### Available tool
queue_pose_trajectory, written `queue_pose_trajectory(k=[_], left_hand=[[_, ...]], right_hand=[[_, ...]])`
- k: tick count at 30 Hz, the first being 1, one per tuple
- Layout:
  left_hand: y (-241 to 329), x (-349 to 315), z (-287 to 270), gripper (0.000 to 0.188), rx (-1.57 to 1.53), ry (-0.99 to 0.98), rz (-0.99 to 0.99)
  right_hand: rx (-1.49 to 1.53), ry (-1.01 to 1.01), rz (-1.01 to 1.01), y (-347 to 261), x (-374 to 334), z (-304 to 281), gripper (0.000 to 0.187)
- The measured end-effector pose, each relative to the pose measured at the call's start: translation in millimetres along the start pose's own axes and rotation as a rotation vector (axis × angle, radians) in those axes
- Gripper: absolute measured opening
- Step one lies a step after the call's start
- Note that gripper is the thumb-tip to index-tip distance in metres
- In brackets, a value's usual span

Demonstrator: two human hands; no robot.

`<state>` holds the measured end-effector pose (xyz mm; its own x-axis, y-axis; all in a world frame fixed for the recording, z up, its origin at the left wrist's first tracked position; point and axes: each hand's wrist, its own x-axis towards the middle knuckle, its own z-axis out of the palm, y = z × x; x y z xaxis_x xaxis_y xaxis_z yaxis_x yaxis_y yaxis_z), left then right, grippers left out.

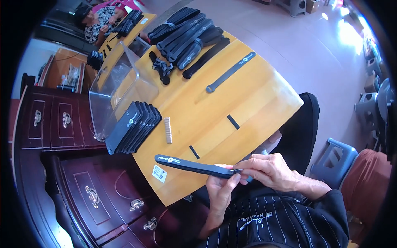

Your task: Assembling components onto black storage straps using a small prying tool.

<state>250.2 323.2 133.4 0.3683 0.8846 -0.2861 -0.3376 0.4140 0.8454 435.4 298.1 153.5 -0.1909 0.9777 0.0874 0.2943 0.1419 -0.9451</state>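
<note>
A long black strap with a rounded far end and pale printing extends left from my hands, over the near part of the table. My left hand is closed around its near end from below, thumb on top. My right hand pinches at that same end, and its fingers partly hide a small dark piece there. Beyond the strap lie two short black strips on the wood. A single dark grey strap lies flat farther off.
The wooden table bears a stack of black straps, a clear plastic box, a pale ribbed stick and a white label. Strap bundles are heaped at the far side. Another person sits beyond. A blue-grey stool stands right.
</note>
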Motion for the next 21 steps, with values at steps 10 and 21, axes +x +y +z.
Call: queue_pose_trajectory(k=[10,21], left_hand=[[10,3,7,0.025,0.035,0.004,-0.032],[12,1,9,0.019,-0.078,-0.185,-0.154]], right_hand=[[-0.246,0.070,-0.100,0,15,-5,0.025],[-0.416,0.144,-0.267,-6,56,-19,0.033]])
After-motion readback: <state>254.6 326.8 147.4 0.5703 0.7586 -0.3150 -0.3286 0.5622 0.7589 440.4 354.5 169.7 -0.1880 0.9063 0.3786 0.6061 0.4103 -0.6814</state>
